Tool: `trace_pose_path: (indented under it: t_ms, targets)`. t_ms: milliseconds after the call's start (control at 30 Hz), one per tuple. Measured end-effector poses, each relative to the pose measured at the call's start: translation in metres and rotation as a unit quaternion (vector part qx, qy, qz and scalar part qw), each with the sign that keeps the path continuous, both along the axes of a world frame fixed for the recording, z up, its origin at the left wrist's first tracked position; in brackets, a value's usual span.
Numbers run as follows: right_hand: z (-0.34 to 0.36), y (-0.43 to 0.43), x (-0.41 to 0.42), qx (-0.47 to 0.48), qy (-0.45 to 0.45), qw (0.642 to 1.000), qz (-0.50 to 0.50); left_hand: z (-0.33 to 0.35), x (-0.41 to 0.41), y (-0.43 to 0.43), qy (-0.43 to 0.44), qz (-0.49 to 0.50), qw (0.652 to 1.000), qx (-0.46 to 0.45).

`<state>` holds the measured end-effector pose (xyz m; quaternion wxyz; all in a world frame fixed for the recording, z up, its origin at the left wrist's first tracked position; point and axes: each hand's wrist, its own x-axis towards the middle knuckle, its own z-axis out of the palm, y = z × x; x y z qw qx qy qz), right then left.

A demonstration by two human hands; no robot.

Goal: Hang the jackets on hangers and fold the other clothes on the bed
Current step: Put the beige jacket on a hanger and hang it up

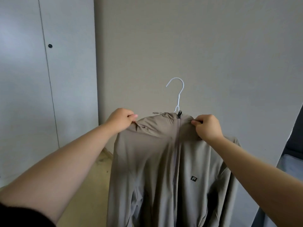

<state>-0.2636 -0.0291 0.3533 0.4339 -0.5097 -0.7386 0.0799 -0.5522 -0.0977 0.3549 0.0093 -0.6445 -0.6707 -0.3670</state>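
Note:
A beige zip-up jacket (157, 169) with a small black chest logo hangs in the air in front of me, zipped to the collar. A white wire hanger (177, 92) sits inside it; only the hook and neck show above the collar. My left hand (122, 119) pinches the jacket's left shoulder. My right hand (207, 126) pinches the fabric just right of the zipper at the collar. Both arms are stretched forward, holding the jacket up against a plain wall.
A grey wardrobe door (45, 79) with a small black knob (50, 46) stands to the left. A beige wall (196, 46) is straight ahead. A strip of light floor (98, 177) shows below. At the right edge there is a dark doorway or furniture (293, 145).

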Motion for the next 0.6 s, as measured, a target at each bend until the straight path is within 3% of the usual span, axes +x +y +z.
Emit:
trace_pose_path:
  t_ms: [67, 133, 200, 333, 433, 500, 600]
  targets:
    - [0.003, 0.001, 0.003, 0.009, 0.019, 1.0, -0.015, -0.003, -0.004, 0.0, -0.083, -0.05, 0.993, -0.065]
    - [0.005, 0.005, 0.008, 0.013, 0.029, 0.999, -0.024, -0.008, -0.012, -0.003, -0.099, -0.056, 0.988, -0.105]
    - [0.004, 0.007, 0.013, 0.014, 0.033, 0.999, -0.036, -0.014, -0.02, -0.004, -0.093, -0.02, 0.992, -0.088]
    - [-0.002, 0.008, 0.013, -0.001, 0.046, 0.997, -0.057, -0.025, -0.024, -0.005, 0.045, 0.098, 0.991, -0.073]
    - [-0.006, 0.006, 0.006, 0.007, 0.054, 0.996, -0.069, -0.035, -0.022, -0.009, 0.165, 0.17, 0.967, -0.098]
    - [-0.008, 0.004, -0.001, 0.021, 0.053, 0.995, -0.083, -0.04, -0.022, -0.011, 0.209, 0.155, 0.948, -0.185]
    - [-0.013, 0.0, -0.01, 0.031, 0.035, 0.993, -0.109, -0.044, -0.024, -0.013, 0.185, 0.104, 0.91, -0.356]
